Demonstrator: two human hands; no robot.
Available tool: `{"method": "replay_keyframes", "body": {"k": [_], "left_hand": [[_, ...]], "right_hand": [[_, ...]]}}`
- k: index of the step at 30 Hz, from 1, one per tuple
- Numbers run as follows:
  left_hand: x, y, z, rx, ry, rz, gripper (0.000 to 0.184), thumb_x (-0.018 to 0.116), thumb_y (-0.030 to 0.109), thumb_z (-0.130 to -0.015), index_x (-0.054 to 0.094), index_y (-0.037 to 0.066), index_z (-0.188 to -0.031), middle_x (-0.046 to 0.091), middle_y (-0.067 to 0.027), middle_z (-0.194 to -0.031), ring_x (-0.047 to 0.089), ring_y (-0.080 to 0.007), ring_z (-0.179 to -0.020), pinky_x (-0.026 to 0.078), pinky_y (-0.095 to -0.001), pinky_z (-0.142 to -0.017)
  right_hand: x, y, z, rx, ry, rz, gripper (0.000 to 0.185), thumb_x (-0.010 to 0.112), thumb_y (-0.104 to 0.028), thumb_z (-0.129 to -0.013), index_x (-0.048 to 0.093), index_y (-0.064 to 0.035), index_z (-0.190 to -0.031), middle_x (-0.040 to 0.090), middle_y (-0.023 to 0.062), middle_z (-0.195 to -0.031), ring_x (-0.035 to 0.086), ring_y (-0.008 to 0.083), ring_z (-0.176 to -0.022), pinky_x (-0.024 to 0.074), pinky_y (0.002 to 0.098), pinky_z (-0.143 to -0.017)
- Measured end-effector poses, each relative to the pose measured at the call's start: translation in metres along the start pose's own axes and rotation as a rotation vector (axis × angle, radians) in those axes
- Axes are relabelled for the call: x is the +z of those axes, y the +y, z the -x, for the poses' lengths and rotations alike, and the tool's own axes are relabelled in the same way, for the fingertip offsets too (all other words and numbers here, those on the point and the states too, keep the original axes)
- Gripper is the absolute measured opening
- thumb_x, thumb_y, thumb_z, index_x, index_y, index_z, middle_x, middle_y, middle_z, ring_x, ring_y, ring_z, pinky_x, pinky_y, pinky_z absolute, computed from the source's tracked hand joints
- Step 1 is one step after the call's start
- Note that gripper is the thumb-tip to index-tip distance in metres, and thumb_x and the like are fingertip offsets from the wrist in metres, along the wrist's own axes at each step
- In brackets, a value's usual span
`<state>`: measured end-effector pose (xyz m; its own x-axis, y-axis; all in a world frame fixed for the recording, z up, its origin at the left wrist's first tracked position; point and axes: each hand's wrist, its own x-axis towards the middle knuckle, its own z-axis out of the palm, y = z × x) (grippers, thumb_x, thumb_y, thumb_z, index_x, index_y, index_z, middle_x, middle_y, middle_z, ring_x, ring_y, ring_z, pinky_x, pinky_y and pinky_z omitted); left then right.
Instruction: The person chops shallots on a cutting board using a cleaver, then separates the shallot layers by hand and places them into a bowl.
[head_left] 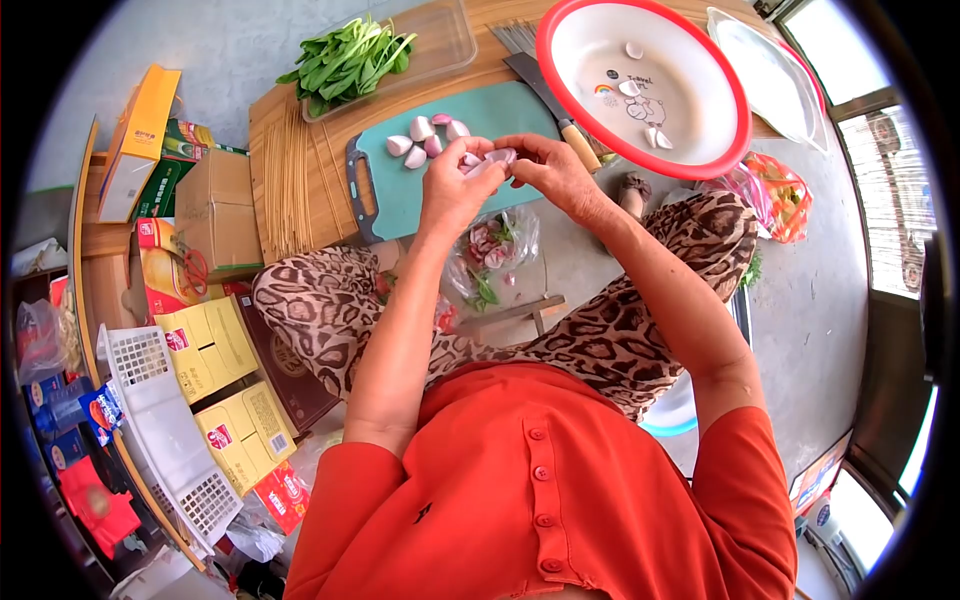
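item: one purplish-white piece, pinched in fingertips of my left hand and right hand, above teal chopping board; loose cloves, toward board's handled edge.

Bright daylight glares rightward; dark edges bow.

Here, a wooden table is well loaded!
Cutting board, plastic tray and thin sticks are all spread across it.

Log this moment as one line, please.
left hand: holding pinkish piece | right hand: at same piece | cutting board: more pieces | basin: white pieces
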<state>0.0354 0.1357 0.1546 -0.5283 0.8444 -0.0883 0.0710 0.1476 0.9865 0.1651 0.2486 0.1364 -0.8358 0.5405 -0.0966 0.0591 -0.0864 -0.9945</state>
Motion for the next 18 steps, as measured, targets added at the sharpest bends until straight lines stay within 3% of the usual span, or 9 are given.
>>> {"method": "replay_keyframes", "body": {"k": [4,7,12,18], "left_hand": [[0.000,-0.004,-0.002,-0.034,0.010,0.078,0.026,0.070,0.013,-0.081,0.063,-0.001,-0.102,0.066,-0.0053,-0.085,0.062,-0.0101,-0.070,0.053,-0.0255,-0.060],[-0.010,-0.008,-0.004,-0.093,-0.084,0.223,0.023,0.061,0.011,-0.088,0.061,0.000,-0.108,0.066,-0.0073,-0.097,0.064,-0.0135,-0.079,0.054,-0.0280,-0.068],[-0.022,-0.013,-0.004,-0.236,-0.164,0.585,0.033,0.045,0.022,-0.092,0.057,0.001,-0.115,0.064,-0.0107,-0.104,0.065,-0.0193,-0.088,0.054,-0.0327,-0.069],[-0.011,-0.016,-0.002,-0.172,-0.151,0.521,0.035,0.041,0.019,-0.094,0.055,0.001,-0.121,0.065,-0.0107,-0.105,0.065,-0.0201,-0.085,0.054,-0.0332,-0.069]], "right_hand": [[-0.001,0.000,0.000,-0.004,0.006,-0.010,0.039,0.057,-0.014,-0.084,0.061,0.0028,-0.118,0.067,0.0100,-0.099,0.063,0.0143,-0.083,0.0529,0.0279,-0.075],[-0.002,-0.004,0.003,0.023,-0.019,-0.056,0.039,0.055,-0.014,-0.085,0.060,0.0033,-0.120,0.065,0.0095,-0.103,0.062,0.0149,-0.089,0.0517,0.0289,-0.080],[-0.004,-0.014,0.008,0.106,-0.042,-0.156,0.041,0.052,-0.014,-0.087,0.057,0.0035,-0.123,0.063,0.0090,-0.107,0.060,0.0154,-0.095,0.0501,0.0296,-0.085],[-0.001,-0.006,0.006,0.010,-0.058,-0.148,0.041,0.057,-0.013,-0.088,0.055,0.0036,-0.126,0.061,0.0089,-0.110,0.059,0.0148,-0.096,0.0501,0.0296,-0.084]]}}
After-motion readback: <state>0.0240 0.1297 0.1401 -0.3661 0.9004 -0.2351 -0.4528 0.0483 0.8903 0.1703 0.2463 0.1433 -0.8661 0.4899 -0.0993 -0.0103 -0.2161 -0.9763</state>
